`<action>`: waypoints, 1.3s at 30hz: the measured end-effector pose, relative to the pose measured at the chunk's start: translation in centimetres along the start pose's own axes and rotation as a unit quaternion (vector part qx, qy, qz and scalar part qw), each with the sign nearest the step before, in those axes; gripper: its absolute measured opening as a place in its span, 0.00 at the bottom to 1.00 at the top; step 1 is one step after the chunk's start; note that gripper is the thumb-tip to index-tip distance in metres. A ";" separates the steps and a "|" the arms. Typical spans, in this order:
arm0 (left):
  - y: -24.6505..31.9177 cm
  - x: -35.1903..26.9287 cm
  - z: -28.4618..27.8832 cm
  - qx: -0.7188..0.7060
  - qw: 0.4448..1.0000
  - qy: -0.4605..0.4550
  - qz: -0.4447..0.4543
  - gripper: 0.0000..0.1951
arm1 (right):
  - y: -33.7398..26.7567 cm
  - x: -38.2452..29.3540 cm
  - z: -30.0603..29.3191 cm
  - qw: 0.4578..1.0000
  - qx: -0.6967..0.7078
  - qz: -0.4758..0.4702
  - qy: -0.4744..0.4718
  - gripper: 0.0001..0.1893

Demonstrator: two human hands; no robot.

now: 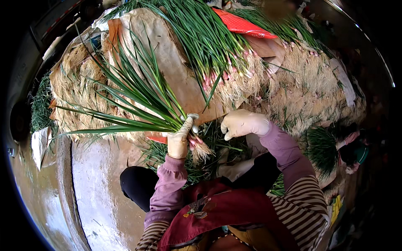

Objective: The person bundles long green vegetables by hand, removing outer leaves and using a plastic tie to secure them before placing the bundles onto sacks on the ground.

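My left hand (180,138), in a pale glove, grips a bunch of spring onions (150,111) by the stems just above the bulbs. Their long green leaves fan out to the upper left. Pinkish bulbs and pale stringy roots (201,150) hang below my fingers. My gloved right hand (246,123) is a short way to the right, apart from the bunch. Its fingers are loosely bent, with a small gap at the tips and nothing visible in them. Beyond it lies a large pile of spring onions (204,40), roots towards me.
Stained sacking (163,59) lies under the pile, with a red printed bag (243,23) on top. Root-covered heaps (78,84) flank it. Loose green trimmings (191,169) lie between my knees. Wet concrete floor (100,194) is at left. Another person's hand (351,138) is at far right beside green leaves.
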State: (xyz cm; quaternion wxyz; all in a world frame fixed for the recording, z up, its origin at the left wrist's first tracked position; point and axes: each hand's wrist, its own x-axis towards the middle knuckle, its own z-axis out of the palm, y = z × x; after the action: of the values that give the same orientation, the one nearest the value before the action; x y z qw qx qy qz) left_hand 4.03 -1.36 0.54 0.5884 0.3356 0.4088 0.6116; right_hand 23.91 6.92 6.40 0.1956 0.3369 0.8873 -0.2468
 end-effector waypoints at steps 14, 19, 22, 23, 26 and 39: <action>-0.9 0.7 2.2 -0.171 0.985 0.015 0.026 0.18 | -2.8 1.3 2.0 0.879 0.158 -0.017 0.449 0.05; -1.1 0.2 1.2 -0.042 0.999 0.019 -0.003 0.10 | -1.8 0.5 0.2 0.889 0.236 -0.013 0.392 0.09; 0.3 0.0 1.4 -0.060 0.998 0.000 0.016 0.11 | 3.0 2.2 -4.1 0.768 0.239 0.078 0.589 0.10; 0.3 0.3 1.3 -0.054 0.998 -0.009 0.022 0.11 | 4.1 2.1 -5.9 0.781 0.130 0.118 0.600 0.12; 0.9 0.7 0.2 0.029 0.999 -0.025 -0.015 0.11 | 7.8 5.3 -9.1 0.819 -0.071 0.280 0.496 0.09; 1.0 0.6 0.4 -0.050 0.996 0.065 0.035 0.13 | 5.3 3.9 -12.1 0.764 0.155 0.101 0.618 0.09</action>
State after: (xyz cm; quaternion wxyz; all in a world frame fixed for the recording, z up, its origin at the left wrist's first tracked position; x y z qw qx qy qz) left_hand 3.86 -0.65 1.60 0.5544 0.2796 0.4034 0.6721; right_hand 22.71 19.23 12.47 -0.4258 0.5300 0.7267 -0.0984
